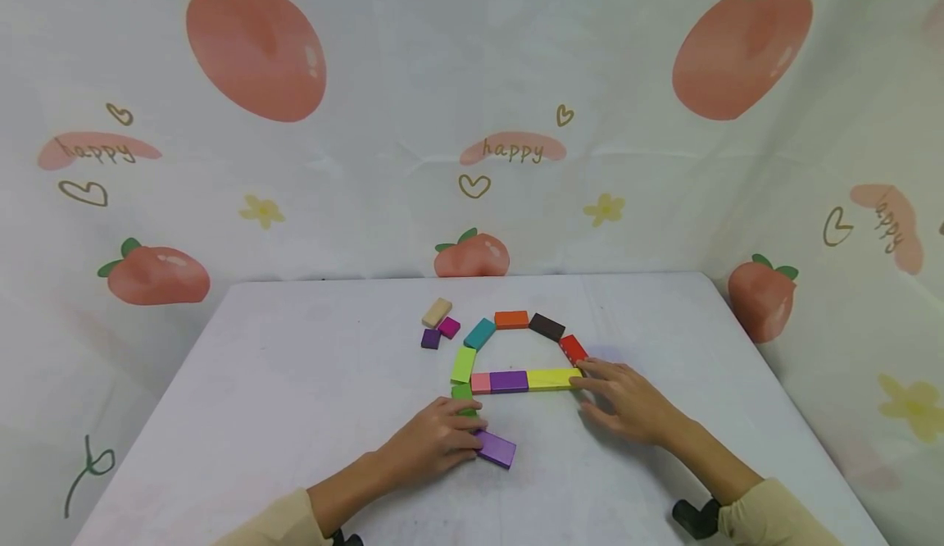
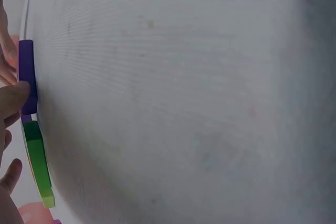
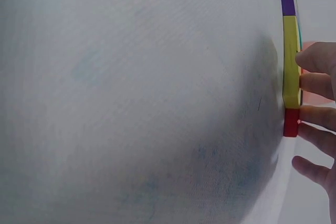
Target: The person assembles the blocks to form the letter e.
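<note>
My left hand pinches the end of a light purple block; the thumb lies on its near side in the left wrist view. Its index finger reaches over a green block. On the right side, my right hand spreads its fingers at the end of a yellow block and a red block. Left of the yellow block, a darker purple block and a pink block continue the straight row. Lime, teal, orange and dark brown blocks curve above it.
Beyond the curve at the upper left lie a beige block, a magenta block and a dark purple block. The white table ends at a printed cloth backdrop.
</note>
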`<state>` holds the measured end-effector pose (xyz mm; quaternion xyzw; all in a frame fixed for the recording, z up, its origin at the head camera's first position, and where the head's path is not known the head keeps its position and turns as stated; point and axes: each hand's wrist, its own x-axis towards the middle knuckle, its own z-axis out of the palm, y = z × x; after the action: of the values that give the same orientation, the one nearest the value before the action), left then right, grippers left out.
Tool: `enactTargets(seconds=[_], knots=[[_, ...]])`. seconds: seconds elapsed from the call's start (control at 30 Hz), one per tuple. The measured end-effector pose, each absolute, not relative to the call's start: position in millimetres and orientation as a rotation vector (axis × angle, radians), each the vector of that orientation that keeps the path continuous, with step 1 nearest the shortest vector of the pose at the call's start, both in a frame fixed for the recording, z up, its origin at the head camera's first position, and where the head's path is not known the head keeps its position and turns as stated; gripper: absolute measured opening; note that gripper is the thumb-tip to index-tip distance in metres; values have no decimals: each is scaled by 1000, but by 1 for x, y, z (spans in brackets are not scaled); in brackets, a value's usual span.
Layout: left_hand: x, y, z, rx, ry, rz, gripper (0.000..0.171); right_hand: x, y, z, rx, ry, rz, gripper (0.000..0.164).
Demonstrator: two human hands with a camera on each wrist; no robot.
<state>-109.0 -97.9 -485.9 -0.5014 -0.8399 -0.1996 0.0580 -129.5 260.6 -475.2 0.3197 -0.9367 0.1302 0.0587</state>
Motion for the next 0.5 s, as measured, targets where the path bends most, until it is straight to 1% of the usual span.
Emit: enactTargets(seconds=[0.07, 0.5], knots=[[-109, -98, -486, -1526, -2522, -585, 18, -130, 261, -476, 969, -2834, 394, 37], [-107, -103, -495, -1472, -2405, -543, 16, -131, 262, -478, 976, -2816, 402, 38]])
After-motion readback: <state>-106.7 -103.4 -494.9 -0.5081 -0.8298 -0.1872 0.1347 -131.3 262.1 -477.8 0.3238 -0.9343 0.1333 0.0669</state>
